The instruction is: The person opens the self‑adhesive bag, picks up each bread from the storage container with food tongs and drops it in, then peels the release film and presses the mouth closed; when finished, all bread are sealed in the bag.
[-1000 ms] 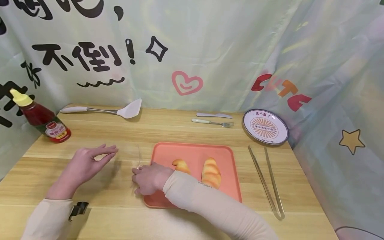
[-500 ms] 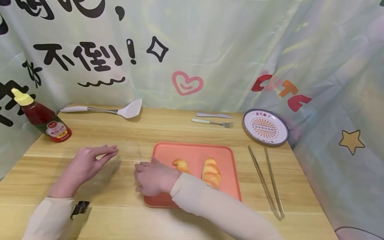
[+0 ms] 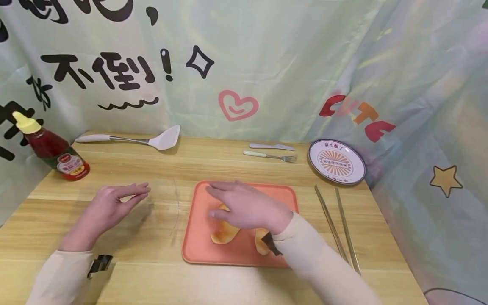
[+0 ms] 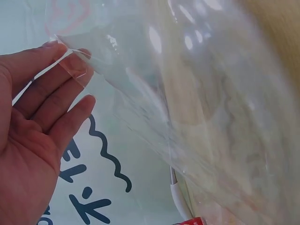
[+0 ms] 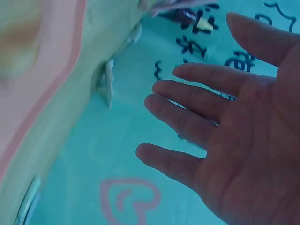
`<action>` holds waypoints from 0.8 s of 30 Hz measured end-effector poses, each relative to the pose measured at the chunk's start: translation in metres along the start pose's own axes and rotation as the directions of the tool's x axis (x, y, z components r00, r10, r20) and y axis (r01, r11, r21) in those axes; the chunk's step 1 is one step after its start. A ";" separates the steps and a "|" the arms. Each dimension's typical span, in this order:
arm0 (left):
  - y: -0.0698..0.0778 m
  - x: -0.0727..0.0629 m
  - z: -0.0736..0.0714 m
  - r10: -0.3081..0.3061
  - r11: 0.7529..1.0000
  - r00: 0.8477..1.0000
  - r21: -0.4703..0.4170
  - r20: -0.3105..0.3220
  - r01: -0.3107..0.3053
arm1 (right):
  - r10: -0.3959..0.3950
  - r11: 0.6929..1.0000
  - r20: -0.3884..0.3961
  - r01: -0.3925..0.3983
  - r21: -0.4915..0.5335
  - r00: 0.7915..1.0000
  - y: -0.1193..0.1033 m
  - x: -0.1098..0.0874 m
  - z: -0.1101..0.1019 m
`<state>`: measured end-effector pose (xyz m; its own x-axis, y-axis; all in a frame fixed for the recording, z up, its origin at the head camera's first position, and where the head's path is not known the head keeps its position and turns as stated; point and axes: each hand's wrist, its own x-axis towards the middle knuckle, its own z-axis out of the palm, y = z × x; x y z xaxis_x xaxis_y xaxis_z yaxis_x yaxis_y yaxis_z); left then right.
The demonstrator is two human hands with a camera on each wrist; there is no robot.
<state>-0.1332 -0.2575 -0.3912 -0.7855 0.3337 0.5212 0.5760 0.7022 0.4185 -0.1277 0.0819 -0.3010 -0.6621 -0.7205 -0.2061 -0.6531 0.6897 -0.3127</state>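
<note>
Curtain (image 3: 286, 63) reads "CUTE" and "不倒!". Left hand (image 3: 112, 207) pinches a clear bag (image 4: 225, 103); right hand (image 3: 249, 207), empty, fingers extended, hangs over 2 rolls (image 3: 224, 234) on the tray (image 3: 196, 253).

At the head view's lower left, a cream left sleeve (image 3: 59, 277) with a small black piece (image 3: 101, 263) beside its cuff ends at the bare left hand (image 3: 108, 210); lower right, a cream right sleeve (image 3: 324, 259) with a dark flat tab (image 3: 271, 244) meets the bare right hand (image 3: 251, 207)
</note>
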 end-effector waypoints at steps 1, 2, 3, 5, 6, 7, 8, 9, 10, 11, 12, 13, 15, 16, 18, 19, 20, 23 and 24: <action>0.000 0.000 -0.001 0.002 1.000 1.000 -0.001 -0.005 -0.002 | 0.005 1.000 -0.019 -0.005 0.022 1.000 0.005 -0.005 -0.001; 0.000 0.000 -0.001 0.002 1.000 1.000 -0.002 -0.011 -0.002 | 0.017 0.999 -0.034 -0.015 0.046 0.999 0.009 -0.009 -0.003; 0.000 0.000 -0.002 0.000 1.000 1.000 -0.003 -0.014 0.000 | 0.026 0.997 -0.050 -0.022 0.071 0.998 0.014 -0.014 -0.004; 0.002 0.000 -0.003 -0.007 1.000 1.000 -0.005 -0.012 0.007 | 0.054 0.993 -0.079 -0.045 0.113 0.995 0.023 -0.025 -0.008; 0.002 0.001 -0.004 -0.010 1.000 1.000 -0.004 -0.008 0.010 | 0.070 0.990 -0.092 -0.058 0.129 0.993 0.028 -0.030 -0.010; 0.003 0.001 -0.004 -0.013 1.000 1.000 -0.004 -0.003 0.013 | 0.089 0.986 -0.101 -0.074 0.149 0.991 0.033 -0.036 -0.011; 0.004 0.001 -0.004 -0.016 1.000 1.000 -0.006 0.003 0.016 | 0.107 0.983 -0.113 -0.088 0.162 0.988 0.038 -0.043 -0.013; 0.004 0.002 -0.004 -0.018 1.000 1.000 -0.008 0.009 0.019 | 0.124 0.979 -0.122 -0.102 0.174 0.985 0.043 -0.049 -0.015; 0.005 0.002 -0.004 -0.019 1.000 1.000 -0.011 0.013 0.019 | 0.144 0.977 -0.133 -0.119 0.178 0.981 0.048 -0.055 -0.016; 0.005 0.001 -0.005 -0.020 1.000 1.000 -0.014 0.015 0.020 | 0.164 0.974 -0.141 -0.138 0.179 0.976 0.053 -0.061 -0.016; 0.005 0.001 -0.005 -0.021 1.000 1.000 -0.015 0.017 0.022 | 0.180 0.972 -0.149 -0.152 0.180 0.972 0.058 -0.066 -0.016; 0.005 0.001 -0.005 -0.023 1.000 1.000 -0.017 0.018 0.023 | 0.196 0.970 -0.156 -0.167 0.179 0.968 0.062 -0.071 -0.016; 0.005 0.001 -0.005 -0.023 1.000 1.000 -0.020 0.019 0.023 | 0.218 0.967 -0.173 -0.188 0.175 0.961 0.070 -0.079 -0.014; 0.004 0.000 -0.006 -0.022 1.000 1.000 -0.021 0.020 0.022 | 0.223 0.967 -0.185 -0.193 0.168 0.957 0.073 -0.083 -0.012; 0.003 0.000 -0.006 -0.021 1.000 1.000 -0.023 0.019 0.021 | 0.235 0.966 -0.200 -0.204 0.161 0.951 0.079 -0.089 -0.009; 0.003 0.000 -0.007 -0.020 1.000 1.000 -0.024 0.018 0.020 | 0.239 0.965 -0.208 -0.208 0.160 0.949 0.081 -0.092 -0.007; 0.003 0.000 -0.007 -0.019 1.000 1.000 -0.023 0.018 0.020 | 0.246 0.963 -0.216 -0.213 0.164 0.945 0.084 -0.095 -0.005; 0.002 0.000 -0.008 -0.020 1.000 1.000 -0.018 0.016 0.020 | 0.276 0.955 -0.243 -0.237 0.177 0.930 0.090 -0.106 0.001; 0.002 0.000 -0.008 -0.020 1.000 1.000 -0.018 0.016 0.020 | 0.284 0.953 -0.256 -0.243 0.179 0.924 0.092 -0.110 0.003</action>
<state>-0.1297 -0.2609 -0.3846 -0.8004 0.3299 0.5006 0.5641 0.6970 0.4426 -0.1136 0.2242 -0.3094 -0.8912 -0.4517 -0.0424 -0.3958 0.8197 -0.4140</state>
